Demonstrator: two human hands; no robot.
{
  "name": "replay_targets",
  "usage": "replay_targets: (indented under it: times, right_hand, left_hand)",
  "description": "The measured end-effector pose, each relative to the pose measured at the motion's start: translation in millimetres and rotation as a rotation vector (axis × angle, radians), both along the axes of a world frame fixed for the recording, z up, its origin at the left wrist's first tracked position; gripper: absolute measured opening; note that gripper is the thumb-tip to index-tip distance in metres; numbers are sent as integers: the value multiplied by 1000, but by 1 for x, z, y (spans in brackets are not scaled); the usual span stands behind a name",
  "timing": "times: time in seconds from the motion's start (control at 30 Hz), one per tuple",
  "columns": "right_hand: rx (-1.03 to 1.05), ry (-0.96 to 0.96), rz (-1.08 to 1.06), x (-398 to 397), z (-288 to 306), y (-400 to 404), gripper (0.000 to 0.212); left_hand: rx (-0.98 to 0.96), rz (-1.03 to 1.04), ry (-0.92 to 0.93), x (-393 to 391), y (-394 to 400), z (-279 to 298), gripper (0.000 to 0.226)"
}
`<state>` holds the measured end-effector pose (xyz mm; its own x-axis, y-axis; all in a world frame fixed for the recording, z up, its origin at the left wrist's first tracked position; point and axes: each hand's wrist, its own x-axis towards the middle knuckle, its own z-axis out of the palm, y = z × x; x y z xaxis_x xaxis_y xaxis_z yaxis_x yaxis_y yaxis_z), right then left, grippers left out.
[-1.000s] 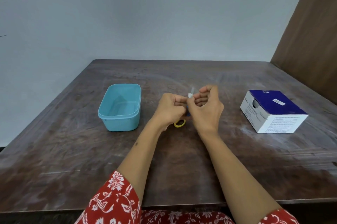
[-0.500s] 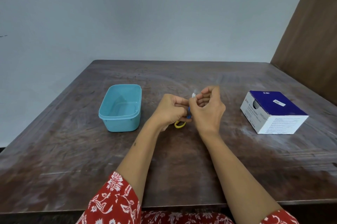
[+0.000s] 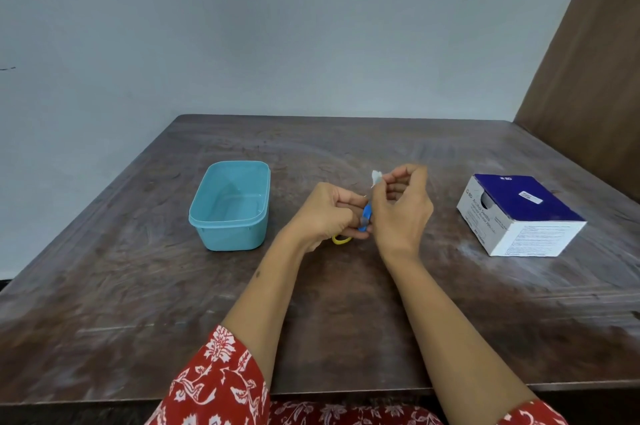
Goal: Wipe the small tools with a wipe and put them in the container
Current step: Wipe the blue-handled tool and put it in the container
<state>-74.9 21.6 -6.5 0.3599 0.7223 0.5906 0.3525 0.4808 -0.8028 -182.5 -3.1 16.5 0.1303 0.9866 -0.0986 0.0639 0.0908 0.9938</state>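
Observation:
Above the table's middle, my left hand (image 3: 327, 213) grips a small tool with a blue body (image 3: 365, 216) and a yellow loop (image 3: 341, 239); most of it is hidden in my fist. My right hand (image 3: 401, 206) pinches a small white wipe (image 3: 376, 178) between thumb and fingertips, just above and right of the tool. The wipe stands slightly apart from the blue part. A light blue open container (image 3: 230, 204) sits to the left of my hands, with nothing visible inside.
A blue and white box of alcohol swabs (image 3: 519, 215) lies on the right of the dark wooden table (image 3: 138, 303). A brown wooden panel (image 3: 588, 61) rises at the far right. A pale wall stands behind the table.
My right hand has lifted the wipe up and slightly right, off the tool. More of the blue body now shows. The left hand has stayed in place.

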Motion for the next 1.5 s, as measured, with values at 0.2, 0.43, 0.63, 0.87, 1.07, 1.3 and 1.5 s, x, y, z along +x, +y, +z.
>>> replay_targets:
  times: [0.2,0.43,0.63,0.87,1.07,1.3,1.5]
  right_hand:
    - [22,-16,105,-1,0,-1,25]
    - [7,-32,25,-1,-2,1,19]
    - [-20,1,50,0,-2,2,18]
    - [6,-39,33,-1,-3,3,18]
    - [0,-7,56,-1,-1,0,21]
    - [-33,-56,111,-2,0,-1,23]
    - [-10,-27,137,0,0,-3,24]
  left_hand:
    - [59,109,-46,2,2,-1,32]
    - [21,70,-2,4,1,-3,33]
    - [44,81,17,8,0,-3,35]
    - [44,46,8,5,-1,-2,33]
    - [55,72,42,5,-1,-1,34]
    - [100,192,61,6,2,-4,40]
    - [121,205,1,8,-1,-2,38]
